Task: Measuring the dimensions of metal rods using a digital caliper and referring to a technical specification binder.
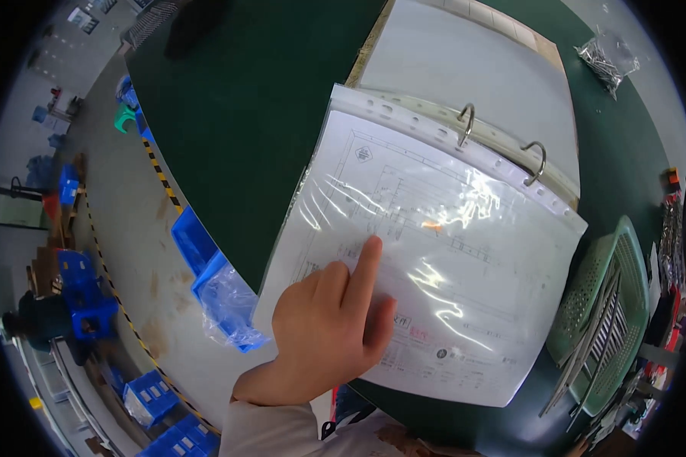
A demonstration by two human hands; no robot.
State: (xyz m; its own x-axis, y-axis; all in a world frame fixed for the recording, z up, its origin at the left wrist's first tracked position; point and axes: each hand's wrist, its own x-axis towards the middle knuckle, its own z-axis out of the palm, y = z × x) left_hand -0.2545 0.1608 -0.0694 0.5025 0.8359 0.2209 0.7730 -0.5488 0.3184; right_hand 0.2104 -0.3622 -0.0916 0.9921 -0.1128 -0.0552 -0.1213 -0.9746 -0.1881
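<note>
At lower centre, the bare left hand, empty, pointed an extended index finger, others curled, over a white printed sheet in a clear plastic sleeve, right of centre, threaded on silver metal binder rings.

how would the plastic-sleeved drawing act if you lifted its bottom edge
The plastic-sleeved drawing would probably bend easily, as its rippled glare suggests. That gloss also hints at slipperiness. The binder rings through its punched strip should likely make it hinge.

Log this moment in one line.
left hand: index finger extended over sleeved drawing | metal rings: two, through sleeve edge | green basket: at right, holding long strips
</note>
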